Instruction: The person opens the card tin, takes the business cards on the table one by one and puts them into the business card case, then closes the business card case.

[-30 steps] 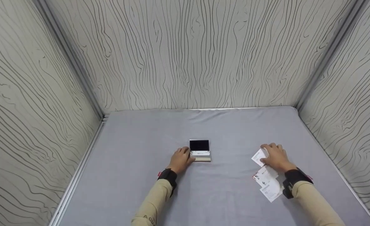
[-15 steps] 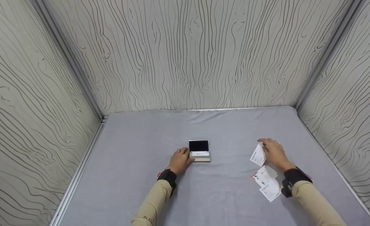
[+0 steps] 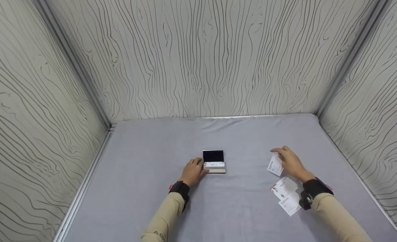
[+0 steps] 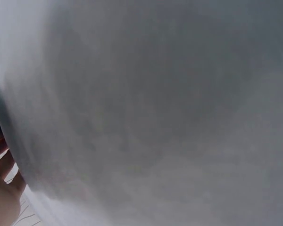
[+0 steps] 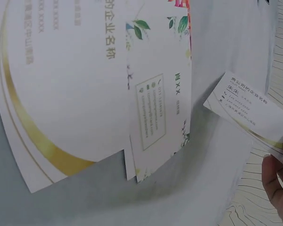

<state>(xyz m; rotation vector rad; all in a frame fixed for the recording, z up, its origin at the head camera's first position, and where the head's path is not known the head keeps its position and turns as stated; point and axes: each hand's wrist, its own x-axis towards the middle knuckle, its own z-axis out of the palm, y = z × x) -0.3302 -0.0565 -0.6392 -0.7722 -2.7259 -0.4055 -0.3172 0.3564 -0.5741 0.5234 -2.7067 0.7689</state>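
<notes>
My left hand (image 3: 192, 171) grips the left side of a small business card case (image 3: 213, 155), its dark-lined lid standing raised at the back. A white card with a printed edge (image 3: 214, 164) lies inside the case. My right hand (image 3: 290, 164) pinches a white business card (image 3: 275, 164) by one edge between thumb and fingers. In the right wrist view this business card (image 5: 245, 106) shows printed lines and a gold curve, tilted and apart from the other cards. In the left wrist view, only part of my left hand (image 4: 2, 197) shows at the edge.
Several business cards (image 3: 284, 188) overlap on the grey cloth-covered table (image 3: 245, 208), just in front of my right hand. One has a gold curve, another green leaves. Walls with a wood-grain line pattern (image 3: 198, 60) stand around the table's back and sides.
My right hand has drawn the business card away from the loose cards, a little to the left and toward the back, and tilted it. My left hand stays at the card case.
</notes>
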